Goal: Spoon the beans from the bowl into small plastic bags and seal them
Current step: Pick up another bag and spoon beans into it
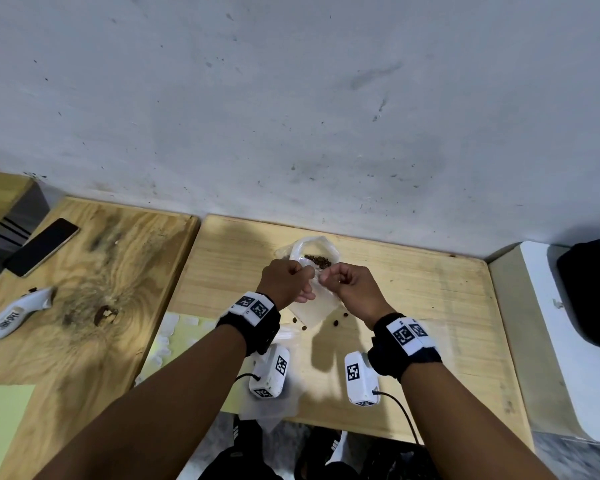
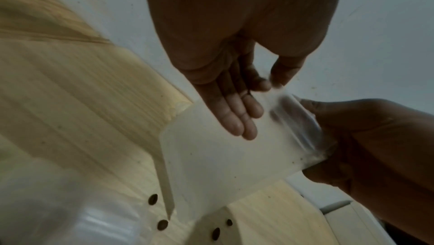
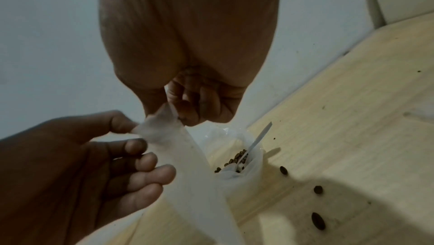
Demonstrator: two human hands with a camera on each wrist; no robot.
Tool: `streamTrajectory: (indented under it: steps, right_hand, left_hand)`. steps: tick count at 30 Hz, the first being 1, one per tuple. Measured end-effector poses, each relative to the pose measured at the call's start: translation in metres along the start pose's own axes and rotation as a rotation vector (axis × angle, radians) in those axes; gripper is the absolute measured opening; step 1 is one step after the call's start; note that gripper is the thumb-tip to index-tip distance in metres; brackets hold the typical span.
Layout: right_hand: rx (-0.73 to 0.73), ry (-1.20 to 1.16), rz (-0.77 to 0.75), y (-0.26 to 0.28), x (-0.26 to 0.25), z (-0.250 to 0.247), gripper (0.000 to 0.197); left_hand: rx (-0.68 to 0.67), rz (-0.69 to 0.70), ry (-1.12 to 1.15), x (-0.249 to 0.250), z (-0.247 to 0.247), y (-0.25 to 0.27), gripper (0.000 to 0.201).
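A small translucent plastic bag (image 1: 314, 311) hangs above the wooden table (image 1: 413, 306), held by its top edge. My left hand (image 1: 305, 271) pinches one side of the bag's mouth between thumb and forefinger, its other fingers stretched along the bag (image 2: 223, 156). My right hand (image 1: 324, 277) pinches the other side of the mouth (image 3: 164, 117). I see no beans inside the bag (image 3: 187, 184). Just behind the hands stands the clear bowl (image 3: 253, 156) with brown beans (image 1: 317, 260) and a white plastic spoon (image 3: 257, 140) in it.
Several loose beans (image 1: 336, 322) lie on the table under the bag. More plastic bags (image 1: 267, 408) lie at the near edge. A phone (image 1: 42, 245) and a white device (image 1: 18, 311) rest on the left table. A white unit (image 1: 551, 323) stands at right, the wall close behind.
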State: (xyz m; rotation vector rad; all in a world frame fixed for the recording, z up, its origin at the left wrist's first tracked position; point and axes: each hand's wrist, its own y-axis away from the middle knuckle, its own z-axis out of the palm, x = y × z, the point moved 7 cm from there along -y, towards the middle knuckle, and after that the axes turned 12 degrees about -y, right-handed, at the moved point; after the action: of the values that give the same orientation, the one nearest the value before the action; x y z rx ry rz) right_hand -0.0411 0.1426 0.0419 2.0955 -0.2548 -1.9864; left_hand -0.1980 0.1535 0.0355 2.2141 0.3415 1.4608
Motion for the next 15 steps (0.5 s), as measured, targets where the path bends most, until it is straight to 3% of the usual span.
streamTrajectory:
  steps: [5,10,14,15]
  right_hand:
    - [-0.039,0.181,-0.049,-0.003,0.0,0.004,0.017]
    - [0.055,0.364,-0.185,-0.003,-0.007,-0.009,0.021]
    - [-0.011,0.399,-0.161,-0.004,-0.001,0.0,0.027]
    - [0.005,0.372,-0.154,-0.005,0.0,0.0,0.03]
  left_hand:
    - [-0.026,0.056,-0.197,0.013,-0.001,0.002,0.027]
    - [0.018,0.179,-0.539,0.018,-0.009,0.004,0.04]
    - [0.17,0.372,-0.463,0.021,-0.011,0.004,0.029]
    - [0.183,0.412,-0.453,0.02,-0.01,0.004,0.04]
